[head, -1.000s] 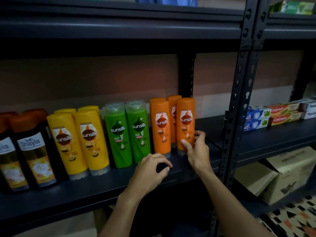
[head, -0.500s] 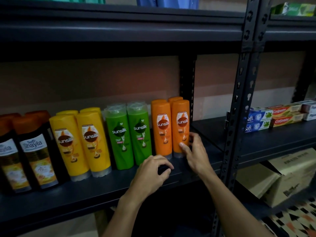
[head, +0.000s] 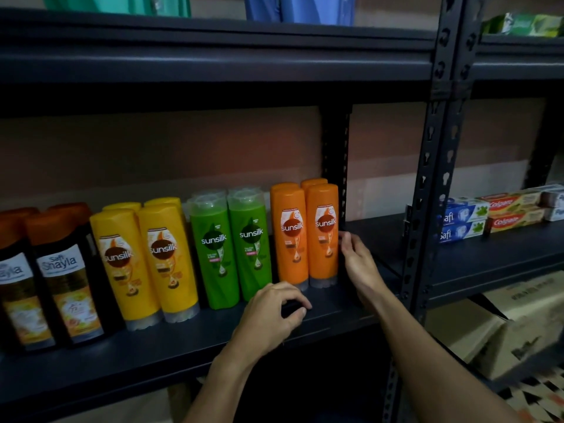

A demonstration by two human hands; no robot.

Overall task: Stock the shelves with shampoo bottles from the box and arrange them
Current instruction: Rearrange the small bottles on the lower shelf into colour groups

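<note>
Head view. The right hand [head: 358, 264] lies against the right flank of the end orange bottle [head: 323, 236]. Its fingers are nearly straight and slightly spread, the fingertips touch the plastic, and nothing is pinched. The left hand [head: 268, 315] rests on the front of the shelf [head: 152, 355] just before the green bottles [head: 232, 248], fingers loosely curled, holding nothing that shows.

The end orange bottle stands upright at the right end of the row, label forward, touching its orange neighbour, with two more orange caps behind.

Assessment: the step in hand appears to be squaring up this end bottle. Push low on the body, not near the cap, so it slides rather than tips. Bring its front level with the green and yellow bottles [head: 146, 264]. The box [head: 500, 325] sits lower down to the right, well apart.
</note>
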